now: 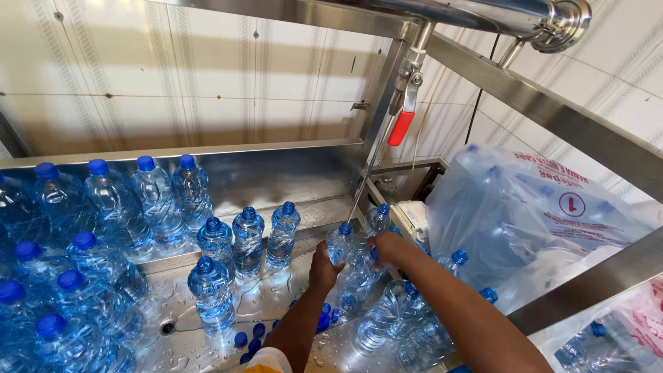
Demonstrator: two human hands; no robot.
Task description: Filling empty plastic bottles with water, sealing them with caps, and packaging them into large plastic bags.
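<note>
My left hand (323,266) grips a clear plastic water bottle (339,245) with a blue cap, held upright over a wet steel basin (276,287). My right hand (391,247) closes on a second capped bottle (376,220) just to the right, under a thin stream of water from a tap with a red lever (400,128). Several filled, blue-capped bottles (247,240) stand in rows to the left. More bottles (387,321) lie on their sides below my right forearm. Loose blue caps (254,338) lie in the basin near my left arm.
A steel frame and pipe (525,17) run overhead and diagonally across the right. A large clear plastic bag (539,221) of empty bottles sits at the right. A drain hole (168,327) is in the basin floor. The back wall is tiled.
</note>
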